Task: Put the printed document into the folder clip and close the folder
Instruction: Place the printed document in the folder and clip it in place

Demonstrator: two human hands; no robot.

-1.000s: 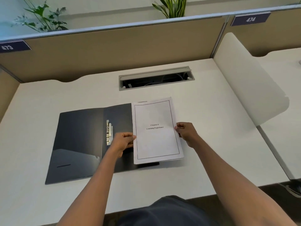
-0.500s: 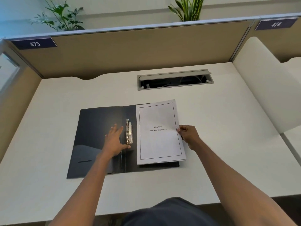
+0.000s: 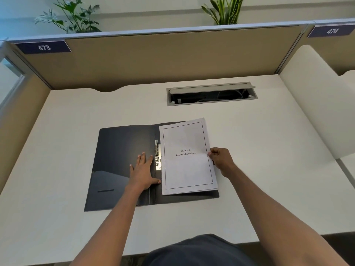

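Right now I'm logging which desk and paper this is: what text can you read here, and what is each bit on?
"473" on the dark blue sign at the left end of the back partition.
"474" on the dark blue sign at the right end of the partition.
"Chapter 6" on the printed document lying on the open folder.
"Learning Experience" on the line below it.
Nothing else legible; the folder and its metal clip show no text.

Folder [image 3: 123,150] dark glossy plastic; clip [image 3: 158,155] shiny metal; document [image 3: 187,156] matt paper.
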